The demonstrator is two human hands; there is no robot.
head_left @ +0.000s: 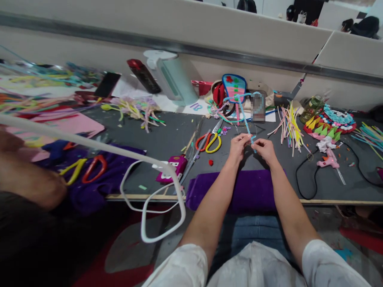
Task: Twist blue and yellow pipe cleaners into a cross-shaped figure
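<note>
Blue fuzzy strand [244,116] — pinched in both hands [238,146] | grey tabletop [176,135], cluttered with craft stems [291,129] | pale partition [149,20] behind

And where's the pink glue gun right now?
In the head view, the pink glue gun lies on the dark table, right of the right hand, next to a crumpled white wad.

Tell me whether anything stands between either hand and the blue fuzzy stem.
Nothing visible does: the left hand and right hand both pinch the blue fuzzy stem near its lower end. The nearest scissors lie to the left, clear of both.
</note>
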